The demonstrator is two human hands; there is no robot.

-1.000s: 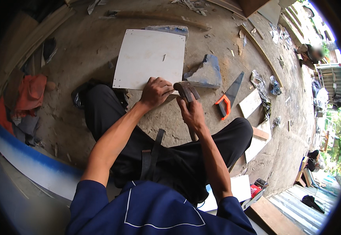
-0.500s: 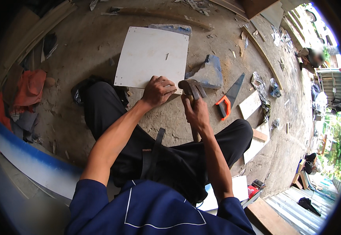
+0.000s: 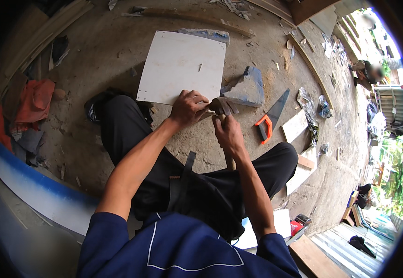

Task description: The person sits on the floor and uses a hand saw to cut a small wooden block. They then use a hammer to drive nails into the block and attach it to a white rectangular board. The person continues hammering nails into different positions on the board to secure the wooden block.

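A square white board (image 3: 183, 65) lies in front of me, with small dark dots at its corners and a short thin piece (image 3: 200, 67) on top. At its near right corner rests my left hand (image 3: 188, 109), fingers curled and pressed together; whatever they pinch is hidden. My right hand (image 3: 229, 132) is closed round the wooden handle of a claw hammer (image 3: 223, 105). The hammer's head is right beside my left fingertips, at the board's corner. Its handle points back toward my lap.
A blue-grey block (image 3: 249, 88) stands right of the board; another block (image 3: 206, 34) shows at its far edge. A handsaw (image 3: 267, 126) with an orange handle lies to the right. Wood strips and scraps litter the floor. Another person (image 3: 367, 72) is at the far right.
The hammer's head has tipped down and turned slightly at the board's corner. My left hand keeps its place on the board. The whole view has shifted a little.
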